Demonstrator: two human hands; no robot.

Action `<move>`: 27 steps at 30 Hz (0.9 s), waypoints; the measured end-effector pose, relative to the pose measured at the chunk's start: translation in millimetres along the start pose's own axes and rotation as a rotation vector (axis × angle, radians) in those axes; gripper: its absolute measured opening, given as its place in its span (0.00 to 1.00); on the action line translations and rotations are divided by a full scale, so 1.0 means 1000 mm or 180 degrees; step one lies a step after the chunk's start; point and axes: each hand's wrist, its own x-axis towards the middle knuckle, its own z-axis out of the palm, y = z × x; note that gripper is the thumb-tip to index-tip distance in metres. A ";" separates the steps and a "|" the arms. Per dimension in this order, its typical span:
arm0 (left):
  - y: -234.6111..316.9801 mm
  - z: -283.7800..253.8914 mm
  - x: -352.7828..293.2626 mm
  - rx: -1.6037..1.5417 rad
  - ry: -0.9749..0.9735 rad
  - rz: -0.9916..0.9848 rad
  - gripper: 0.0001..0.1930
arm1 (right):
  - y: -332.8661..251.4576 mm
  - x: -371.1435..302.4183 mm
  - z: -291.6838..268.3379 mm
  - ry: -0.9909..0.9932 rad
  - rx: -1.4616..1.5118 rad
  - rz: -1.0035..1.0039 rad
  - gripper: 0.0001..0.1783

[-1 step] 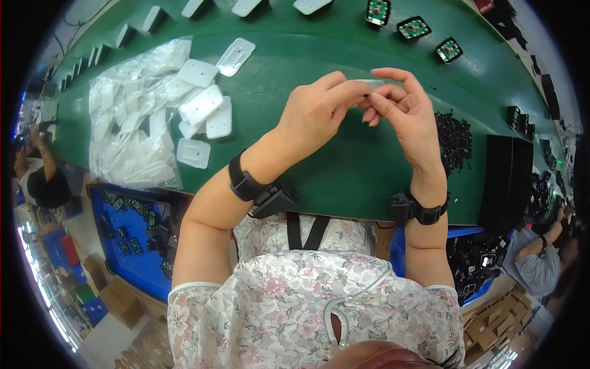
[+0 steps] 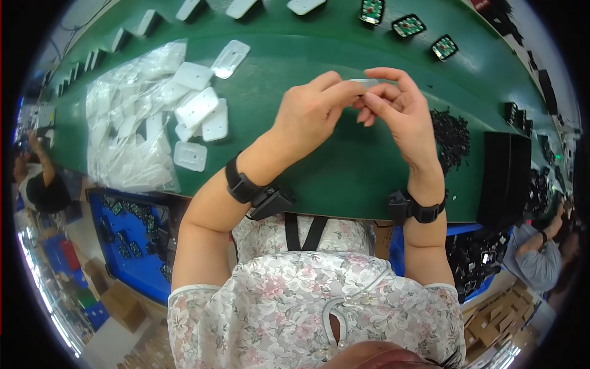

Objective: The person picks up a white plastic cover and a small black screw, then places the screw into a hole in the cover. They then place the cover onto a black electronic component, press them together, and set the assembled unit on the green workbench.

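Note:
My left hand [image 2: 316, 109] is closed, pinching a thin white plastic cover [image 2: 367, 81] that I see nearly edge-on above the green table. Close against it, my right hand [image 2: 402, 114] brings thumb and fingertips together at the cover's near side. What those fingertips hold is hidden. Left of my hands lie several loose white plastic covers [image 2: 200, 106], some stacked, beside a clear plastic bag [image 2: 129, 123] full of similar pieces. A heap of small black parts [image 2: 450, 138] lies just right of my right wrist.
White covers [image 2: 243, 7] stand in a row along the far edge. Several black housings with green circuit boards [image 2: 409, 26] sit far right. A black box [image 2: 504, 175] stands at the right edge. Blue bins [image 2: 132, 246] are below the table. People sit at both sides.
The table and things on it appear slightly further left in view. A dark speck seen between my fingertips earlier no longer shows. Both hands keep nearly the same grip.

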 end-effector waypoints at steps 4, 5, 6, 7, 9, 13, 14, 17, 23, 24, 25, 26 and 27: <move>-0.001 -0.001 -0.003 0.0007 -0.0100 -0.0524 0.12 | 0.004 0.001 -0.007 0.0047 -0.0194 -0.0113 0.13; -0.003 0.001 -0.003 -0.0158 0.0059 -0.0785 0.11 | 0.004 0.002 -0.011 0.0184 -0.0463 -0.0235 0.12; -0.003 0.000 -0.002 -0.0230 0.0118 -0.1106 0.10 | 0.001 0.002 -0.019 0.0558 -0.1009 -0.0372 0.10; -0.003 -0.002 0.000 -0.0251 0.0090 -0.1091 0.10 | -0.001 0.003 -0.031 0.0987 -0.1446 -0.0493 0.08; -0.002 -0.005 0.005 -0.0971 0.0062 -0.1866 0.10 | -0.007 0.000 -0.058 0.1589 -0.2219 -0.0281 0.06; -0.012 -0.003 0.002 -0.1241 0.0078 -0.1878 0.12 | -0.009 -0.009 -0.092 0.1958 -0.3583 -0.0089 0.06; -0.012 -0.004 0.002 -0.1241 0.0076 -0.1876 0.12 | -0.007 -0.011 -0.096 0.1811 -0.3901 0.0113 0.07; -0.014 -0.006 0.002 -0.1287 -0.0247 -0.1979 0.14 | -0.004 -0.010 -0.090 0.1520 -0.4165 0.0488 0.10; -0.012 -0.003 0.001 -0.1354 -0.0252 -0.1935 0.15 | 0.010 -0.005 -0.090 0.1078 -0.4347 0.0278 0.08; -0.010 -0.001 0.001 -0.1436 -0.0136 -0.1916 0.14 | 0.010 -0.004 -0.090 0.1065 -0.4346 0.0267 0.08; -0.008 0.000 0.000 -0.1518 -0.0020 -0.1896 0.15 | 0.010 -0.003 -0.089 0.1072 -0.4273 0.0319 0.07; -0.007 -0.001 0.000 -0.1510 -0.0005 -0.1901 0.15 | 0.010 -0.002 -0.088 0.1078 -0.4201 0.0371 0.07; -0.006 -0.002 0.000 -0.1376 -0.0117 -0.1848 0.14 | 0.009 -0.002 -0.086 0.1066 -0.4203 0.0363 0.07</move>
